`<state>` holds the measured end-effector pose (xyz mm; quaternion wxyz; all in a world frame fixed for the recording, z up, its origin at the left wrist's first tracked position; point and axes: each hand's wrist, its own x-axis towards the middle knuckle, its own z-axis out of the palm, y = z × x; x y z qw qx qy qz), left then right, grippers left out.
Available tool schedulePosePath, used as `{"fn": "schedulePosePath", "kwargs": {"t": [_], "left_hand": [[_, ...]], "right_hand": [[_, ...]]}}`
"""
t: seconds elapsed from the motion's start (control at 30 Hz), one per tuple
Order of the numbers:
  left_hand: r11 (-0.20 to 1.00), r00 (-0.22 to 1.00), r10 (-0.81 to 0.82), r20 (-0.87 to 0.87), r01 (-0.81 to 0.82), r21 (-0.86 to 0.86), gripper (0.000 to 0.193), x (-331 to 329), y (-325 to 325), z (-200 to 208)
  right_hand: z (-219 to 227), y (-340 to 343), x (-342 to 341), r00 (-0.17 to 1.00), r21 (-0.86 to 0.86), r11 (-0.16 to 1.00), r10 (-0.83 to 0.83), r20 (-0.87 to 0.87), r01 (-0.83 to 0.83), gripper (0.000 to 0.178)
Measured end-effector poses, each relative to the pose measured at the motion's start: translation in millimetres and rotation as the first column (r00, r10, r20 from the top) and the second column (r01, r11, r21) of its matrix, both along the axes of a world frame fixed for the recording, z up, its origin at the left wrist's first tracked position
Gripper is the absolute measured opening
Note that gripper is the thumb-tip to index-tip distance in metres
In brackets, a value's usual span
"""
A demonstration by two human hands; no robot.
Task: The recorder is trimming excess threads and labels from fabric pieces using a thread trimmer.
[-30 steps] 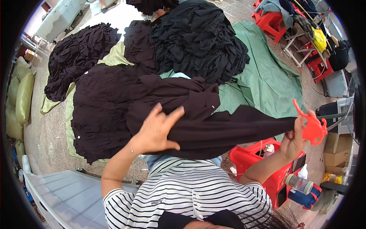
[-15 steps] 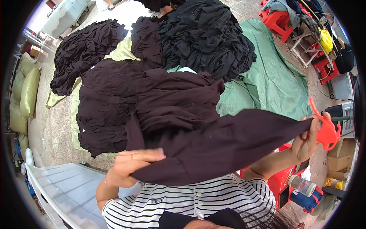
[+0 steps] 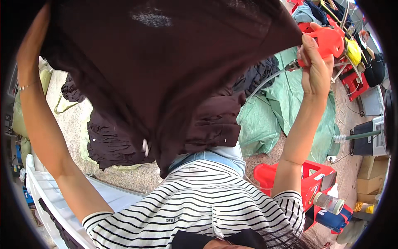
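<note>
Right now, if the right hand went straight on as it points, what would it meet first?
The right hand would probably meet the clothes beyond its red tool; depth is unclear.

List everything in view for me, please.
Garment: one, dark brown, raised across the top
Tool: one, red, upper right
Hose: one, grey, trailing from the tool
Fabric heaps: several, dark, beyond the garment
Sheet: at least one, green, right of centre
Stools: at least two, red, right side
Jar: one, clear, lower right
Bundle: one, blue and red, below the jar
Boxes: several, brown, right edge
Sacks: several, yellow-green, left edge
Bin: one, pale grey, lower left
Cloth: one, yellow, upper right
Shirt: one, striped black and white, lower centre
Left hand: one, upper left, grip unclear
Right hand: one, upper right, holding garment and tool
</note>
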<state>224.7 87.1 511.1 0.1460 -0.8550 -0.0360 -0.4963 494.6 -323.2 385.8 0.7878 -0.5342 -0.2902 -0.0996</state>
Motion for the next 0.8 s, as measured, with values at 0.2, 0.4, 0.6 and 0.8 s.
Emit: {"fn": "schedulePosePath", "kwargs": {"t": [0.2,0.4,0.6,0.8], "left_hand": [[0.981,0.974,-0.124,-0.19,0.149,0.123,0.047,-41.2,-57.1,-55.1],[0.714,0.084,-0.683,-0.726,-0.134,-0.687,0.046,-76.2,-158.5,-306.8],[0.4,0.409,-0.827,-0.386,-0.055,-0.915,0.009,-30.3,-135.4,-293.4],[0.484,0.706,-0.651,-0.279,0.104,-0.869,0.022,39.5,-132.8,-322.6]], "right_hand": [[-66.7,-2.4,-21.7,0.982,-0.174,0.971,-0.179,-0.068,0.165,0.056],[-258.2,-52.0,-47.9,0.908,-0.801,0.591,-0.382,-0.171,0.097,0.037],[-283.6,-81.7,-92.4,0.895,-0.918,0.397,-0.406,-0.185,-0.009,0.06],[-193.4,-47.0,-149.3,0.981,-0.944,0.328,-0.19,-0.027,0.038,0.055]]}}
